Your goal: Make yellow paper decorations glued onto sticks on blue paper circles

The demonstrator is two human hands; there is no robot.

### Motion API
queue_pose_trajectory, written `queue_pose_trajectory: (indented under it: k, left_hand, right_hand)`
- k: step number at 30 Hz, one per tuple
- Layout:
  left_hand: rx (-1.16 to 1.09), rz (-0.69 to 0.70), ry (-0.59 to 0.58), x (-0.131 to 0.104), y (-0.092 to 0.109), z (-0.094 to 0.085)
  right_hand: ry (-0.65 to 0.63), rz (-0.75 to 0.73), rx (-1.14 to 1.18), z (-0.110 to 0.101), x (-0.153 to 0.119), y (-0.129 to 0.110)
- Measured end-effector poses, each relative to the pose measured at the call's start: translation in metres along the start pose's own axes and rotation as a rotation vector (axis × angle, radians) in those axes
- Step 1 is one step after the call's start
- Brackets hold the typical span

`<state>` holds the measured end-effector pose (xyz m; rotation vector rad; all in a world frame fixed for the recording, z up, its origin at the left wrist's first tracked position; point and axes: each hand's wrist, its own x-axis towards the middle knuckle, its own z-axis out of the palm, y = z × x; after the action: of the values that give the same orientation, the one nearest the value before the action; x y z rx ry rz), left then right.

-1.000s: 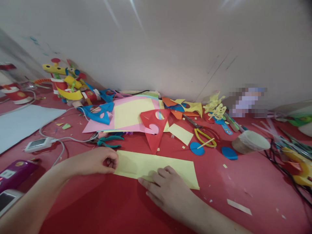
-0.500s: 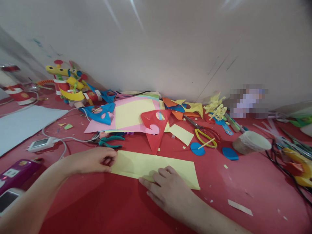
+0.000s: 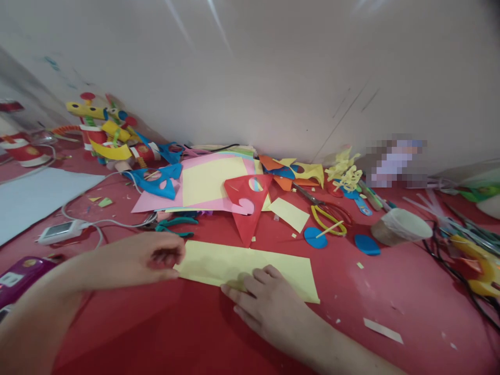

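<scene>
Folded yellow paper strip (image 3: 219, 258) flat on red tabletop (image 3: 156, 323), between and under the hands. Right hand (image 3: 265, 302) pressing its near edge, fingers loosely bent, gripping nothing. Left hand (image 3: 156, 258) at the strip's left end, fingers curled; cannot tell whether it pinches the paper. Beyond the hands: red paper cutout (image 3: 249, 200) overlapping layered paper sheets (image 3: 207, 182). Teal-handled pliers (image 3: 175, 225) just past left hand; yellow-and-red-handled scissors (image 3: 326, 216) beyond right hand, to its right.

Left forearm (image 3: 78, 273): reaching in from the lower left.
Left hand (image 3: 156, 255): curling its fingers, the thumb lying below them with a gap between.
Right forearm (image 3: 344, 344): slanting in from the lower right.
Right hand (image 3: 269, 302): facing palm down, fingers spreading, index finger stretching leftward.
</scene>
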<state>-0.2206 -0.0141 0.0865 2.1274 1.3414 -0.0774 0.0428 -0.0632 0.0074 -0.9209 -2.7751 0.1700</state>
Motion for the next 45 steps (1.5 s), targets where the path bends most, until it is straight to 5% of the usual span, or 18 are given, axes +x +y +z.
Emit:
queue_pose_trajectory:
  k: [2,10,45]
  left_hand:
    - [-0.052,0.083,-0.115,0.008,0.014,0.01]
    - [-0.063,0.186,-0.044,0.039,0.025,0.049]
    - [0.034,-0.007,-0.186,0.013,-0.029,0.006]
  right_hand:
    - [0.009,0.0,0.012,0.001,-0.001,0.0]
    - [0.013,-0.012,-0.004,0.004,0.0,0.0]
    - [-0.026,-0.002,0.006,0.002,-0.001,0.001]
